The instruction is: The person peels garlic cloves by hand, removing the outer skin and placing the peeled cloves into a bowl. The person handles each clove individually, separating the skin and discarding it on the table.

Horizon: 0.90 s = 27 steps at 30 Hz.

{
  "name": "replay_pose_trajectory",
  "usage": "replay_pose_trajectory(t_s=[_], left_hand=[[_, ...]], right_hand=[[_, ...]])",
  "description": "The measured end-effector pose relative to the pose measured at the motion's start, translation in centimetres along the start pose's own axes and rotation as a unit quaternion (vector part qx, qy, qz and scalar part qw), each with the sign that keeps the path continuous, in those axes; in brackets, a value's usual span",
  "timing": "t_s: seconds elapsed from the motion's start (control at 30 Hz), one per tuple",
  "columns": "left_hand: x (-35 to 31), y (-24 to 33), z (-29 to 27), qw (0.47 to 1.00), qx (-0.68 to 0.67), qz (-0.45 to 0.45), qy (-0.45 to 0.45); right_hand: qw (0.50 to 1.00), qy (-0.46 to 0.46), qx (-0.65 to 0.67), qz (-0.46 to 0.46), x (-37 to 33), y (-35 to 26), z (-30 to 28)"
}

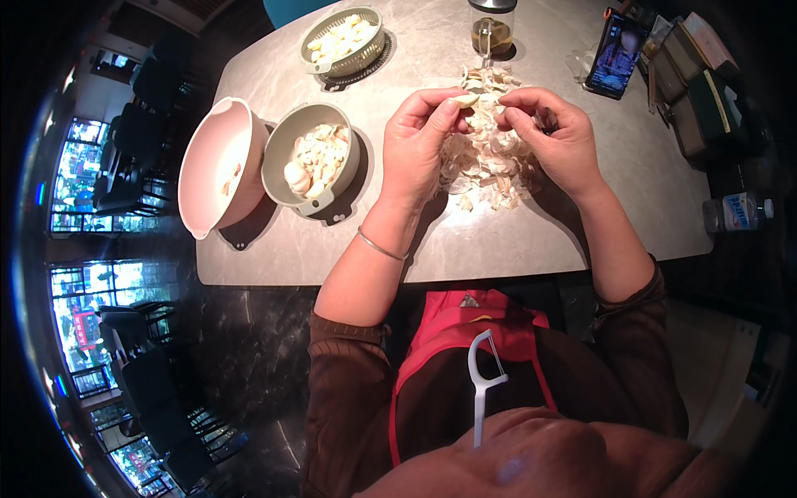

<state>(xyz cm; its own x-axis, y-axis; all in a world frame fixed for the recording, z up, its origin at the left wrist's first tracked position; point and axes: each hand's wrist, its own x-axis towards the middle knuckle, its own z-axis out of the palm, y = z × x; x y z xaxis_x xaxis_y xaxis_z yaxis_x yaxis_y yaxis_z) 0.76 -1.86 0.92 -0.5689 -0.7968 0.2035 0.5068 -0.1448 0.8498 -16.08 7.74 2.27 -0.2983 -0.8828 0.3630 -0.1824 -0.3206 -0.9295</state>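
Head view: the pale grey bench (490, 249), round-cornered and faintly veined, carries a loose heap of papery peels (490, 170), and above it the left hand's (419, 133) grip is narrow on a garlic clove (466, 100), while the right hand (560, 137) pinches close beside it, on what I cannot tell. Left of them stand a pink bowl (199, 166) and a grey-green bowl (286, 137), with a colander (361, 62) farther back. Beyond the bench, dark marbled floor (249, 349) runs toward dark chairs (149, 382) and bright windows (79, 324).
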Motion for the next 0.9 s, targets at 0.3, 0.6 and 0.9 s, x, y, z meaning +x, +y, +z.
replay_pose_trajectory(t_s=[0.3,0.6,0.9], left_hand=[[-0.12,-0.14,-0.63,0.998,-0.033,-0.055,-0.017],[-0.5,-0.48,-0.16,0.997,0.007,-0.079,-0.024],[-0.83,-0.24,0.17,0.997,0.049,-0.061,-0.029]], right_hand=[[0.996,0.016,-0.073,-0.045,-0.06,-0.35,0.28],[0.989,-0.026,-0.104,-0.103,-0.39,-0.76,0.57],[0.981,-0.012,-0.117,-0.151,-0.22,-0.29,0.39]])
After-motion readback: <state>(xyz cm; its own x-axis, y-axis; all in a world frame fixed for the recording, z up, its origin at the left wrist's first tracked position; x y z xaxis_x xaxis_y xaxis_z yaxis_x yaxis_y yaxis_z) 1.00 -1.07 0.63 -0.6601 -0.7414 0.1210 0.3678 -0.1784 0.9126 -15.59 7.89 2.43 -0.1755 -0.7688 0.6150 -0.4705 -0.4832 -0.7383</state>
